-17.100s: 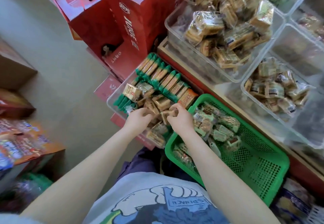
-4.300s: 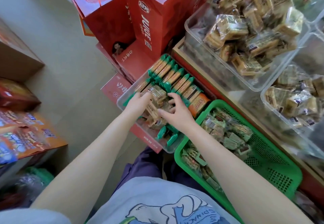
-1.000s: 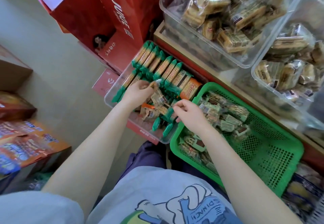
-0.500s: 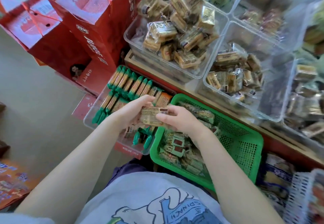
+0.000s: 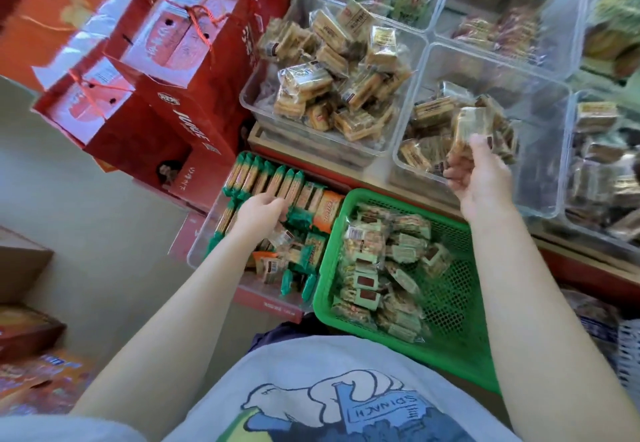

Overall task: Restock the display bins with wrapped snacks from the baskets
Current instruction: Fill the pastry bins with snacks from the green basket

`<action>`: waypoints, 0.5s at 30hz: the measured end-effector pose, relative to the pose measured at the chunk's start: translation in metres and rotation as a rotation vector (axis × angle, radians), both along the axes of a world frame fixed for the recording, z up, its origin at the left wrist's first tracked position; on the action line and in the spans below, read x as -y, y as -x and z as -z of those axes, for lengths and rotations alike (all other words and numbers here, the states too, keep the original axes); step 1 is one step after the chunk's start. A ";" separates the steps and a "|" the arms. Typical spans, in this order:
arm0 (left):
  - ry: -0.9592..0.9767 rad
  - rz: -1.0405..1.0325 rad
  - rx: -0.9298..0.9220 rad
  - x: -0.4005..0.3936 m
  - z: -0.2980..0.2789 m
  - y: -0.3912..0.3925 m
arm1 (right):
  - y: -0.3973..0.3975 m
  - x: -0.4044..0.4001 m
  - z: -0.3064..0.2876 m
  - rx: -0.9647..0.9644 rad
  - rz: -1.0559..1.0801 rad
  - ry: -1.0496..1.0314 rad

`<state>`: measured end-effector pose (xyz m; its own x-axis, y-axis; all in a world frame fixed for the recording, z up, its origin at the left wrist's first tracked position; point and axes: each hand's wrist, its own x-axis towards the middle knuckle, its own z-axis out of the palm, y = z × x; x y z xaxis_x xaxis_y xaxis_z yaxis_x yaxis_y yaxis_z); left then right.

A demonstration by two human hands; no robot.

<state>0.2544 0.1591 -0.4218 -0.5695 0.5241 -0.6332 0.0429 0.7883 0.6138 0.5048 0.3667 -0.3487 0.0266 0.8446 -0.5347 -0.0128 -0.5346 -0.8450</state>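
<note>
My right hand (image 5: 479,173) holds a small stack of brown wrapped snacks (image 5: 468,130) over the front edge of a clear display bin (image 5: 540,199) that is partly filled with the same snacks. My left hand (image 5: 260,209) reaches down into a clear tray (image 5: 198,251) of green-ended and orange wrapped bars, its fingers curled among the packs; what they hold is hidden. Between my arms sits a green plastic basket (image 5: 460,324) with several green-labelled wrapped snacks.
Another clear bin (image 5: 252,95) of tan wrapped cakes stands left of the one under my right hand, with more bins behind and to the right. Red gift bags (image 5: 173,95) crowd the left. Cardboard boxes (image 5: 24,330) sit on the floor at far left.
My right hand has taken the brown snacks up and right from above the tray to the clear bin. My left hand has gone back down into the tray.
</note>
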 end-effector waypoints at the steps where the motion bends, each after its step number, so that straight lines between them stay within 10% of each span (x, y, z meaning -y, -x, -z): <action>1: 0.008 -0.004 0.006 0.004 0.003 0.000 | 0.001 -0.004 0.001 -0.007 0.037 0.028; 8: -0.019 -0.043 0.027 0.013 0.016 -0.001 | 0.010 0.021 0.016 0.110 0.064 0.020; 15: 0.271 0.162 -0.134 0.040 0.064 0.006 | 0.054 0.096 0.053 0.362 -0.638 0.022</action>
<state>0.2482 0.1190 -0.4861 -0.5802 0.4376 -0.6870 0.2471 0.8982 0.3635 0.4504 0.2709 -0.4020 -0.2892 0.7437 -0.6027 0.5844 -0.3615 -0.7265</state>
